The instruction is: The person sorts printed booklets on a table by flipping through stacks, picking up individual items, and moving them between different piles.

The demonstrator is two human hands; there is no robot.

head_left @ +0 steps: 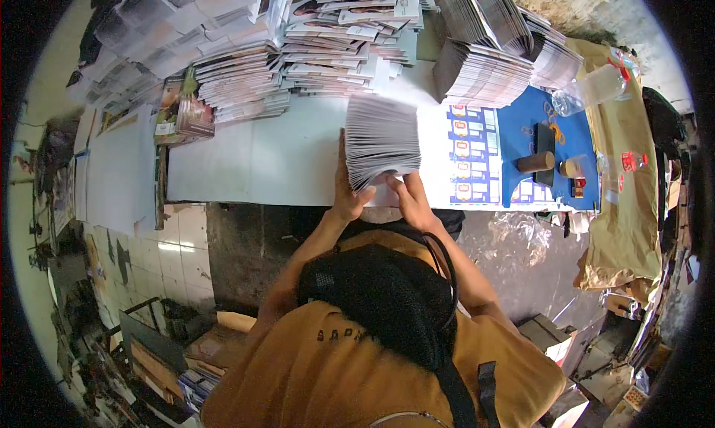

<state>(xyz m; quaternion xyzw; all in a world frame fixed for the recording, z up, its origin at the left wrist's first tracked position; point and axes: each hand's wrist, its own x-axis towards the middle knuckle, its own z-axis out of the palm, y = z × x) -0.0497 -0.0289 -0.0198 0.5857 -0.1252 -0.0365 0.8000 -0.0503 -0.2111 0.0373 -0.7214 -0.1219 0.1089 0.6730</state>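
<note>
Stack [383, 134] of folded papers sits in both hands near the table's front edge, centre; cannot tell whether it rests on the table [223, 163]. Left hand [348, 189] holds its left side, fingers up along it, thumb at the near end. Right hand [411, 198] grips the near right corner. Behind: leaflets [339, 48] in loose heaps; booklets [484, 70] right of these. Right: printed sheet [473, 156], brown cylinder [535, 162], clear bottle [596, 90] lying down.
</note>
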